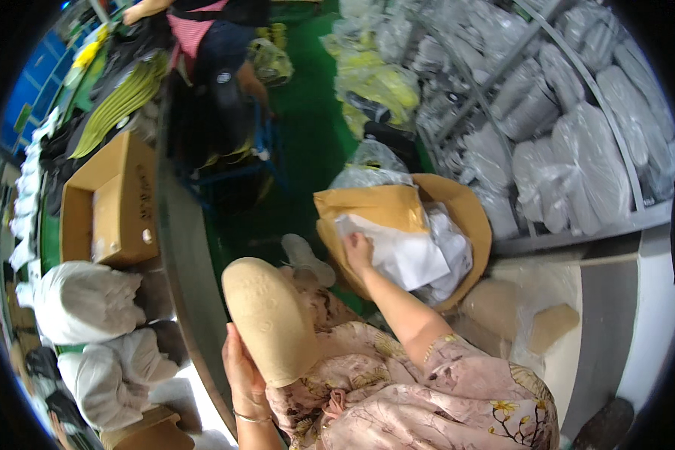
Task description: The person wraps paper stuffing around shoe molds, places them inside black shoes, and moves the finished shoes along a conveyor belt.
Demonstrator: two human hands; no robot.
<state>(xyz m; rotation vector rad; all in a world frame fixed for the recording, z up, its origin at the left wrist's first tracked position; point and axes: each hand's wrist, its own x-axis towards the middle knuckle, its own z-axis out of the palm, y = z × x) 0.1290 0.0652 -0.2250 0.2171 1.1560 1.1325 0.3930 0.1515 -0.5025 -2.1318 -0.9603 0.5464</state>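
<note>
My left hand (241,363) holds a beige, rounded, oblong piece (270,320) upright against my lap, fingers along its left edge and underside. Small raised marks show near its top; its exact kind is unclear. Over an open round-sided cardboard box (478,225), my right hand (360,251) has its fingers curled on the left part of a white sheet (405,256). Crumpled white wrapping (455,239) lies in the box beside the sheet. A brown flap (371,205) rises behind the sheet.
A metal rack (574,67) with bagged grey goods stands at the right. On the left, a bench edge (183,281) runs past white covered bundles (84,304) and a cardboard carton (138,208). A person (214,50) is ahead near a blue stool (264,146).
</note>
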